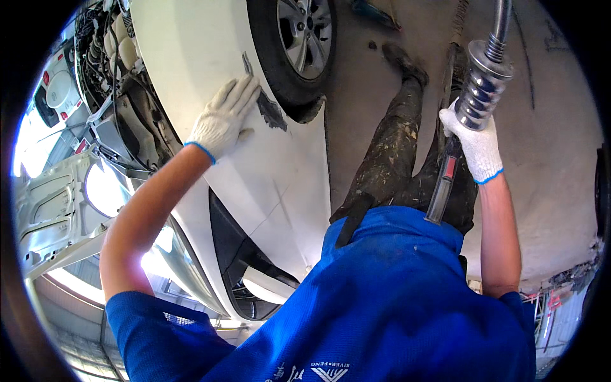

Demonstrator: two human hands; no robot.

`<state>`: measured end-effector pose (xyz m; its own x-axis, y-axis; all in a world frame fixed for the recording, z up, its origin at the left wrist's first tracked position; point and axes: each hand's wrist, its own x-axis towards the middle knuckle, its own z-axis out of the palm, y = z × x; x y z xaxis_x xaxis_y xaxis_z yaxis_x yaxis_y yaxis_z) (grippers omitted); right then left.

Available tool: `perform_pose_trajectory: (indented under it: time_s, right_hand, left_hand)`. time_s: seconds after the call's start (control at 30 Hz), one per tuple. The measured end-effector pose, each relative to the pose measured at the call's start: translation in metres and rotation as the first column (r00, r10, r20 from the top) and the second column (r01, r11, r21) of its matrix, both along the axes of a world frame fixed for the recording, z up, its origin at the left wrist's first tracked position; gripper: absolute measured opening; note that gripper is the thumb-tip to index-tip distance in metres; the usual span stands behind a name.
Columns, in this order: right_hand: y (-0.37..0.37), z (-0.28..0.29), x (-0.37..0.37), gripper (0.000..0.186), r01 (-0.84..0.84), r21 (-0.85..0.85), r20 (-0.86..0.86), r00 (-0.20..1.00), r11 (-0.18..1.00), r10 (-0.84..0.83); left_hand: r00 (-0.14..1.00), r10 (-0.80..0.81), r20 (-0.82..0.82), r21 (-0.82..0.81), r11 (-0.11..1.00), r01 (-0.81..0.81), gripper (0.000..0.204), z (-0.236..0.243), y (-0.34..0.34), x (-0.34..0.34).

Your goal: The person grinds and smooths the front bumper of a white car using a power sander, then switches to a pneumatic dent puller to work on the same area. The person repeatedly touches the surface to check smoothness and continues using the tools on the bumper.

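My left hand [224, 116], in a white knit glove with a blue cuff, lies flat on the white car fender [191, 57], fingers stretched out and together. By its fingertips is a rough grey bare patch [272, 113], paint gone, close to the wheel arch. A smaller grey scrape [247, 63] sits just beyond. My right hand [472, 137], gloved alike, is closed around a slide hammer [487, 79] with a ribbed chrome weight, a spring and a steel rod running out of the top of the view. Its palm side and part of the tool are hidden.
A black tyre with a silver wheel [307, 32] stands beyond the fender. The engine bay [102, 51] lies open on the left, with a raised white hood [54, 197]. The car's side mirror [267, 283] juts out near me. A dark tool [375, 14] rests on the floor.
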<state>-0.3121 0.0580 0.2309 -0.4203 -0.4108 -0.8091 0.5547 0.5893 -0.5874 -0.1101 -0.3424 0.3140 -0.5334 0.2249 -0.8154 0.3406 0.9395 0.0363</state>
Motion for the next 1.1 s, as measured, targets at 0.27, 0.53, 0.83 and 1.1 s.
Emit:
perform_pose_trajectory:
  time_s: [0.27, 0.53, 0.83, 1.1]
  right_hand:
    - [-0.005, -0.001, -0.002, 0.015, -0.003, 0.013, 0.018, 1.000, 1.000, 0.002]
    - [-0.005, 0.000, 0.000, 0.022, -0.032, -0.017, -0.006, 0.999, 0.999, 0.032]
    - [-0.013, 0.007, -0.001, 0.017, -0.078, 0.022, -0.029, 0.996, 0.997, 0.079]
    - [-0.004, -0.003, 0.002, 0.021, -0.072, 0.009, -0.042, 0.997, 0.997, 0.072]
  left_hand:
    - [0.999, 0.036, -0.024, -0.074, 0.997, -0.038, 0.096, -0.010, 0.006, -0.009]
    - [0.999, 0.040, 0.014, -0.020, 0.999, -0.040, 0.097, 0.005, 0.005, 0.008]
    - [0.997, 0.055, 0.047, -0.008, 0.998, -0.055, 0.100, -0.002, 0.005, -0.006]
    - [1.000, -0.013, 0.023, -0.015, 1.000, 0.014, 0.099, -0.010, -0.003, -0.015]
